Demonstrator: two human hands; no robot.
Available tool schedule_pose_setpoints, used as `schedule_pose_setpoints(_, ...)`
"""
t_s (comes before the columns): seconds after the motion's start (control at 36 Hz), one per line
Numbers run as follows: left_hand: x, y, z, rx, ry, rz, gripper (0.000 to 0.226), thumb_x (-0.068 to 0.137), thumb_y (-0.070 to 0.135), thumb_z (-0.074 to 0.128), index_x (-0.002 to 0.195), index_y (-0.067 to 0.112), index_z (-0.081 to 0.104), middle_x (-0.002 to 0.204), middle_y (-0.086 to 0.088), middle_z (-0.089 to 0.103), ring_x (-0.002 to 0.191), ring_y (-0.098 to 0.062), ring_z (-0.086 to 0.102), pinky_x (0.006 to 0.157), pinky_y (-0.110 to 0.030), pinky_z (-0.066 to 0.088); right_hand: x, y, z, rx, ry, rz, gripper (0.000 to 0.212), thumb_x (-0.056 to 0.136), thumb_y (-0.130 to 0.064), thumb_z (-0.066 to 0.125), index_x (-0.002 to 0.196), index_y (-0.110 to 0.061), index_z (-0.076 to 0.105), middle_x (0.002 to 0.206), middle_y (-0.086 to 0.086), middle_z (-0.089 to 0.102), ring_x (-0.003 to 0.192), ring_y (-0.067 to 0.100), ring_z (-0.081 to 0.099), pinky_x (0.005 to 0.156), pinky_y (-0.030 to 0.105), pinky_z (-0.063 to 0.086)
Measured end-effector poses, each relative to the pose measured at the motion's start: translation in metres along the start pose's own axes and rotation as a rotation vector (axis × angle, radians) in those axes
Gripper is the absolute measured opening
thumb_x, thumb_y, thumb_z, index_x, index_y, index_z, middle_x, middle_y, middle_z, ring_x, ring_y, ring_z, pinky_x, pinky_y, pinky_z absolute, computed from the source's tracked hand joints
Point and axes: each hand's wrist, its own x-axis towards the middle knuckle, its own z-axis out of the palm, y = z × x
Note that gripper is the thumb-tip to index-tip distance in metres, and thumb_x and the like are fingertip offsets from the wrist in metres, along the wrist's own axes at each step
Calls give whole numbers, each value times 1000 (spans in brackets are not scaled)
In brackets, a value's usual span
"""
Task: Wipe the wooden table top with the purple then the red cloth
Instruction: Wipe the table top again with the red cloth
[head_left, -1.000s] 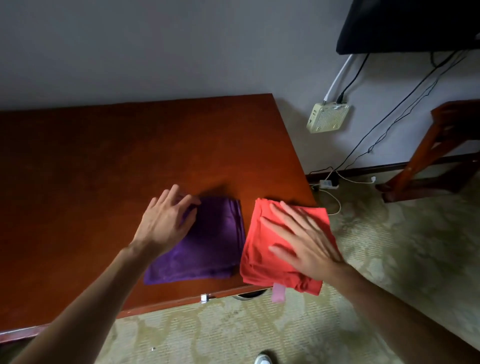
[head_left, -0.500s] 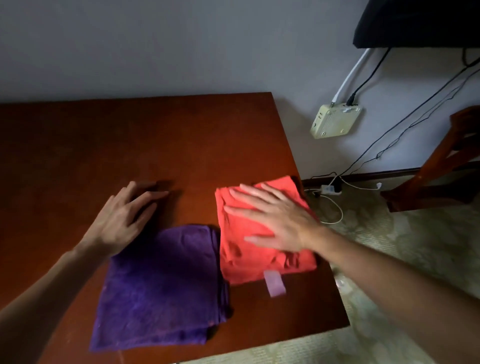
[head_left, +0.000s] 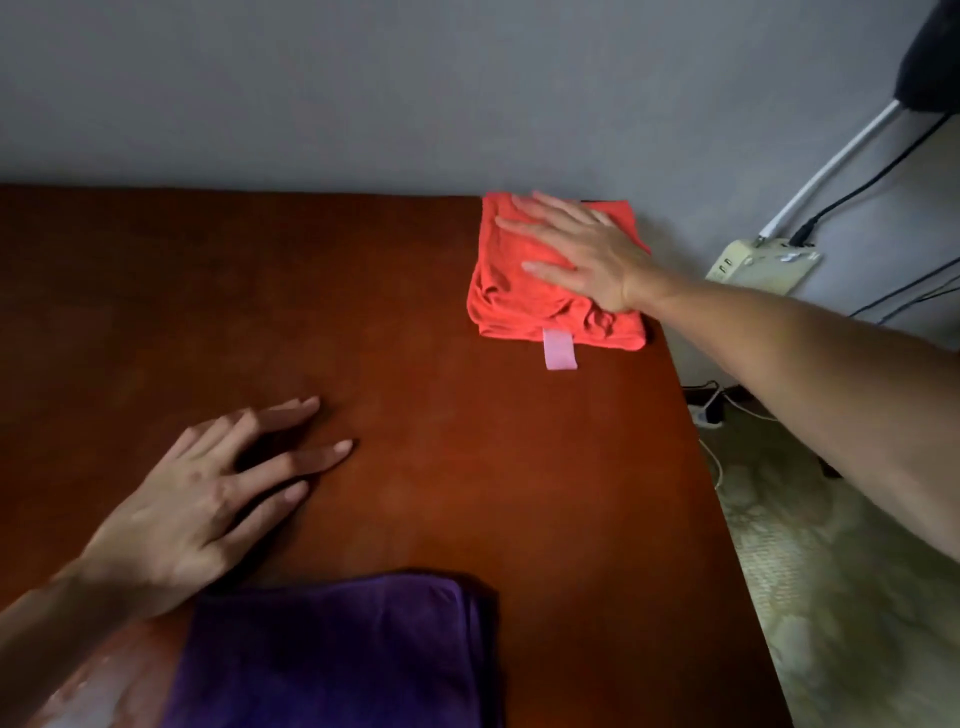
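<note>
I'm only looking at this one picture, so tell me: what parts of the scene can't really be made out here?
- Purple cloth: the head view's bottom edge cuts off its near part.
- Red cloth: the right hand covers its middle.
- Table: runs off the left edge; the left hand hides the wood beneath.
- Dark object, top right: cropped, unidentifiable.
- Wall box: markings too small.

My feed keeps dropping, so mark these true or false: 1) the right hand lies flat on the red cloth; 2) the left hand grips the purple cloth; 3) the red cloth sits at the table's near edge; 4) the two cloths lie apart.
1) True: the right hand lies flat on the red cloth.
2) False: the left hand rests on the bare table, beside the purple cloth.
3) False: it sits at the far right corner, by the wall.
4) True.
</note>
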Motion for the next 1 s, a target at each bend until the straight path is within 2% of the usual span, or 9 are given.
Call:
schedule_pose_setpoints(0.11,1,1,1,5,16,8,46,104,54,24,149,55,33,163,14,23,145,-16,34,111,-43,31,20,8,-4,36,51,135,72,93,-70,22,159,-41,28,169,-8,22,157,16,16,122,45,18)
schedule_pose_setpoints(0.25,2,2,-1,29,48,51,45,104,51,28,149,51,37,161,8,31,140,-5,29,115,-18,12,21,-5,-2,43,93,243,76,90,-74,20,159,-41,28,169,-7,23,157,17,15,122,48,16)
schedule_pose_setpoints(0.36,1,2,-2,21,40,58,45,104,52,27,149,52,36,160,8,31,140,0,25,113,-17,11,18,-41,10,32,144,418,70,97,-71,30,160,-41,23,171,-7,14,158,18,7,127,47,5)
schedule_pose_setpoints(0.44,1,2,-1,43,58,59,46,103,52,28,148,51,39,157,6,35,137,-7,35,107,-22,21,11,-86,18,37,141,477,71,98,-73,31,160,-42,19,172,-7,9,159,17,1,127,48,1)
schedule_pose_setpoints(0.56,1,3,1,4,129,42,47,100,49,34,144,39,48,149,7,44,124,-18,50,99,-32,34,-11,-149,28,31,133,438,74,96,-77,29,161,-44,17,172,-9,6,159,16,-3,127,47,0)
schedule_pose_setpoints(0.64,-3,5,0,-46,288,-9,41,98,42,39,127,18,55,126,-4,53,107,-29,56,88,-45,45,-30,-190,37,8,115,397,74,96,-77,27,161,-44,15,172,-9,4,159,16,-5,127,47,0)
schedule_pose_setpoints(0.75,-18,10,-2,-20,455,-167,29,96,32,44,112,11,57,112,-14,49,96,-35,50,79,-47,39,-62,-232,48,-32,124,327,75,96,-76,30,161,-43,15,172,-8,7,159,17,-3,127,48,2)
schedule_pose_setpoints(0.83,-39,2,-2,10,409,-267,34,95,37,42,116,14,56,117,-17,48,101,-37,48,83,-48,37,-79,-252,54,-51,115,250,78,92,-79,21,161,-42,16,172,-8,8,159,16,-2,127,47,4)
schedule_pose_setpoints(1.0,-75,-46,-22,130,220,-221,55,95,49,36,139,20,50,136,-15,44,112,-36,49,91,-51,37,-80,-245,52,-51,109,152,75,94,-75,24,161,-41,21,172,-8,11,159,15,2,126,49,9)
